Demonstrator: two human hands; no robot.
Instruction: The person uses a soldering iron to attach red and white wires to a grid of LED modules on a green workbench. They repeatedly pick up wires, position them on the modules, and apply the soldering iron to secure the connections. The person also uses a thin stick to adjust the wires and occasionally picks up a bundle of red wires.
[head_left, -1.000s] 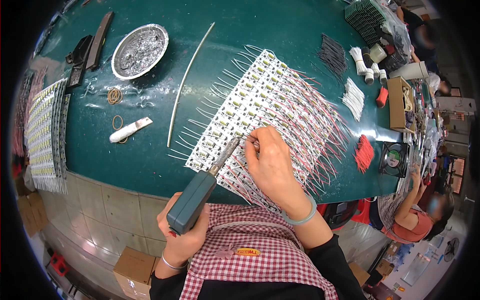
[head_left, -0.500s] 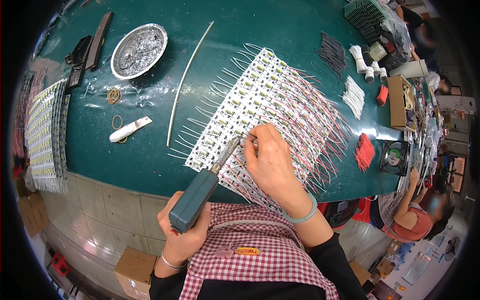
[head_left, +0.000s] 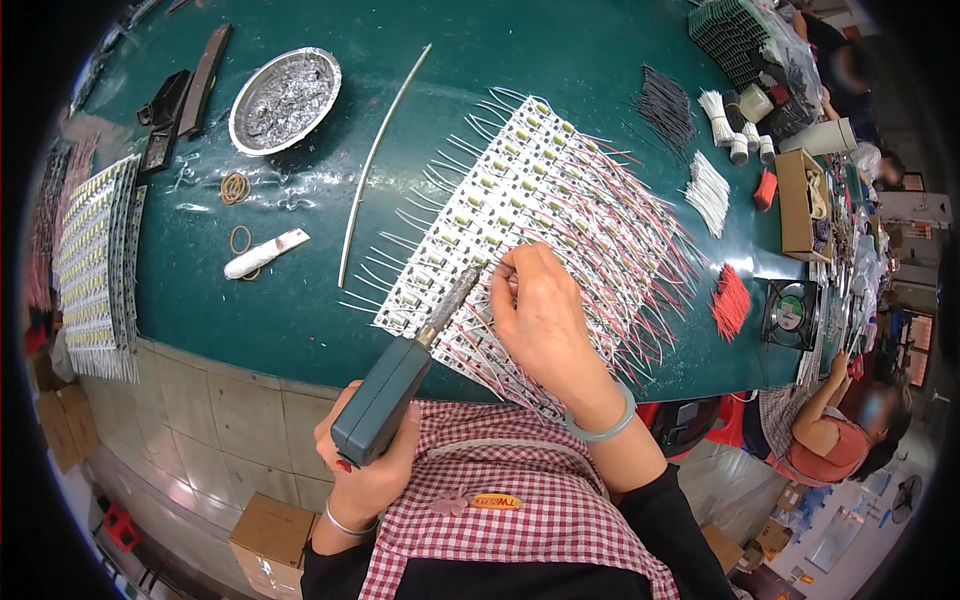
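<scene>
2 hands at work at the lower centre of the frame. Left hand (head_left: 368, 470) is wrapped tight around the teal handle of a soldering iron (head_left: 400, 385); the metal tip slants up and right and meets the near edge of the panel of small circuit boards (head_left: 520, 215). Right hand (head_left: 545, 320) lies palm down on that panel, fingertips (head_left: 510, 275) pinched together just beside the iron's tip; what they pinch is too small to tell. A pale green bangle (head_left: 605, 425) sits on the right wrist.

The panel lies slanted across the centre of the green table (head_left: 560, 50), white wires sticking out along its left side, red and white wires along its right.

Upper left of the frame: round foil dish (head_left: 285, 100), with a thin white rod (head_left: 380, 165) slanting down to its right. Left of centre: 2 rubber bands (head_left: 236, 187) and a small white tube (head_left: 265, 254). Far left edge: a stack of more board panels (head_left: 95, 260).

Right side: loose red wires (head_left: 732, 300), white wire bundles (head_left: 708, 190), black wires (head_left: 665, 105), a cardboard box (head_left: 800, 205). Another person (head_left: 830, 430) sits at lower right.
</scene>
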